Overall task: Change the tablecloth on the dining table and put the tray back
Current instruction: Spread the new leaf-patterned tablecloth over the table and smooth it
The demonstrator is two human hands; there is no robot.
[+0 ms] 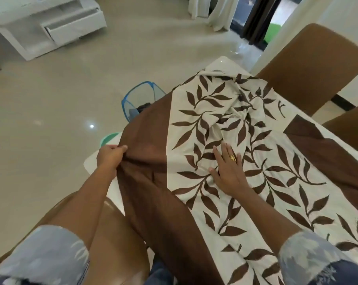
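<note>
A cream tablecloth [194, 112] with brown leaf print and a plain brown border lies rumpled over the white dining table [221, 62], bunched up toward the far end. My left hand [110, 155] pinches a fold of the brown border at the table's left edge. Flat on the leaf print near the middle rests my right hand [229, 169], fingers spread, a gold ring on one finger. No tray is in view.
Brown chairs stand at the far right [309, 66] and right under me at the near left [116, 239]. A blue mesh basket [139, 97] sits on the tiled floor beside the table, with a green object [109, 138] near it. A white cabinet [48, 27] stands far left.
</note>
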